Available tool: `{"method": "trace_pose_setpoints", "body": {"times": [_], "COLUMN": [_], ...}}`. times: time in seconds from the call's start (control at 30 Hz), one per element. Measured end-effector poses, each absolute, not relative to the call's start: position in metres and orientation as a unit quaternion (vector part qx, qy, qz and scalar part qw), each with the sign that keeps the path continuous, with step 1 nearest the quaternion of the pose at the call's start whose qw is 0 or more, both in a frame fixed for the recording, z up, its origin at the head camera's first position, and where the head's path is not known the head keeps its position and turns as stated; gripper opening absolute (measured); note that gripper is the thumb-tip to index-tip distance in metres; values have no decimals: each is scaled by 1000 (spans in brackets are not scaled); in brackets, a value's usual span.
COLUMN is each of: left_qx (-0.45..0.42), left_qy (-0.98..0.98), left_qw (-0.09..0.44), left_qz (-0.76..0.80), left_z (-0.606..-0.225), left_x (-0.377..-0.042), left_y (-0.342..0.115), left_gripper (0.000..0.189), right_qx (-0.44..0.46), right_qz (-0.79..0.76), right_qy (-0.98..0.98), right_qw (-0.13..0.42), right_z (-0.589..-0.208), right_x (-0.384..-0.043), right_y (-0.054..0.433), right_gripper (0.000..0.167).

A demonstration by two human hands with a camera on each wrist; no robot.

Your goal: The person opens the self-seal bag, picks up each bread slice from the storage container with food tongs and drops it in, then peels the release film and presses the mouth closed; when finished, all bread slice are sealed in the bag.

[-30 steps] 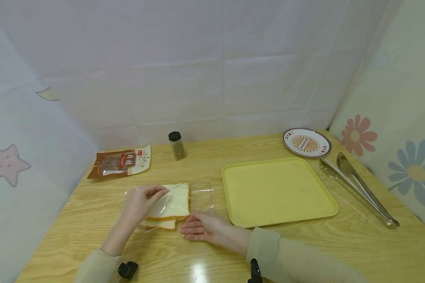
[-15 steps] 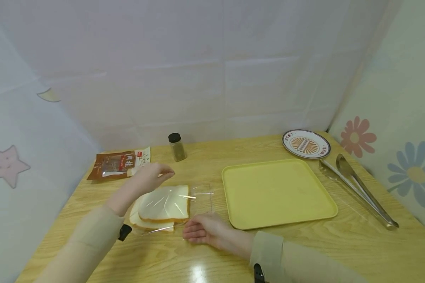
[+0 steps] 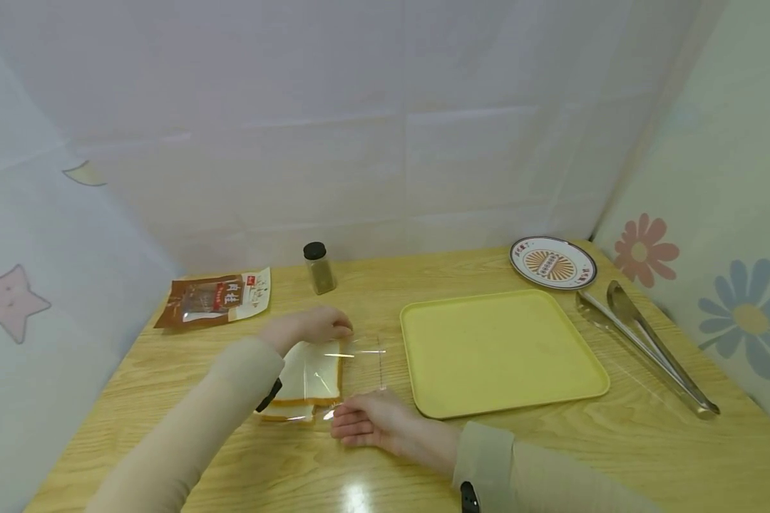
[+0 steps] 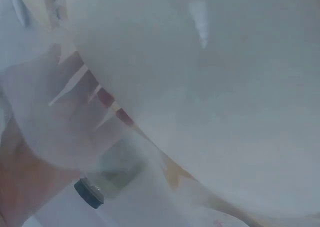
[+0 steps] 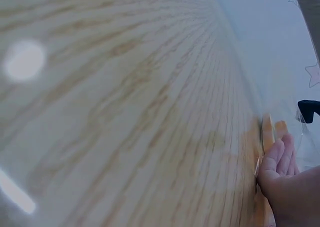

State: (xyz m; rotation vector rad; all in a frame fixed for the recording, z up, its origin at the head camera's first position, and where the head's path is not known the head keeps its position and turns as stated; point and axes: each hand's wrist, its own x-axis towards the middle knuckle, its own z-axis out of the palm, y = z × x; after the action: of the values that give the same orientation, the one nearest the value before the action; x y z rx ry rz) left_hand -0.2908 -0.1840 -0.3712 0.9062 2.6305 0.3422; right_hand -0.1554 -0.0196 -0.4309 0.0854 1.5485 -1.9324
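Note:
Two slices of white bread (image 3: 311,372) lie overlapping on the table inside a clear plastic bag (image 3: 362,361), whose loose end reaches toward the tray. My left hand (image 3: 314,325) is bent over the bag's far edge, its fingers curled down onto the film. In the left wrist view, that hand (image 4: 75,102) appears hazy, with its fingertips right at the edge of a large pale surface. At the bag's near right corner, my right hand (image 3: 378,420) pinches the film between thumb and curled fingers. The right wrist view shows this hand (image 5: 280,169) low at the table's surface.
A yellow tray (image 3: 500,353) lies right of the bag. Behind it are a round printed plate (image 3: 553,263) and metal tongs (image 3: 648,342). A black-capped spice jar (image 3: 321,271) and a brown snack packet (image 3: 214,298) stand along the back left.
My left hand has lifted off the bread's left side and moved right to the bag's far edge. The right hand has stayed at the near corner.

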Motion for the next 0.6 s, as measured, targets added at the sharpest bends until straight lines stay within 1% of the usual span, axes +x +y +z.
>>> {"method": "trace_pose_setpoints", "body": {"times": [0.1,0.27,0.43,0.6], "left_qx": [321,311,291,297], "left_qy": [919,918,921,917], "left_qw": [187,197,191,165], "left_qz": [134,145,175,207], "left_z": [-373,-376,-376,-374], "left_x": [-292,-291,-291,-293], "left_y": [-181,-184,-193,-206], "left_gripper": [21,18,18,20], "right_qx": [33,26,12,6], "right_qz": [-735,-731,-721,-705], "right_qy": [594,598,617,644], "right_qw": [326,327,314,296], "right_z": [-431,-431,-432,-430], "right_x": [-155,-155,-154,-154], "right_y": [-19,-15,-9,1], "right_gripper": [25,29,31,31]}}
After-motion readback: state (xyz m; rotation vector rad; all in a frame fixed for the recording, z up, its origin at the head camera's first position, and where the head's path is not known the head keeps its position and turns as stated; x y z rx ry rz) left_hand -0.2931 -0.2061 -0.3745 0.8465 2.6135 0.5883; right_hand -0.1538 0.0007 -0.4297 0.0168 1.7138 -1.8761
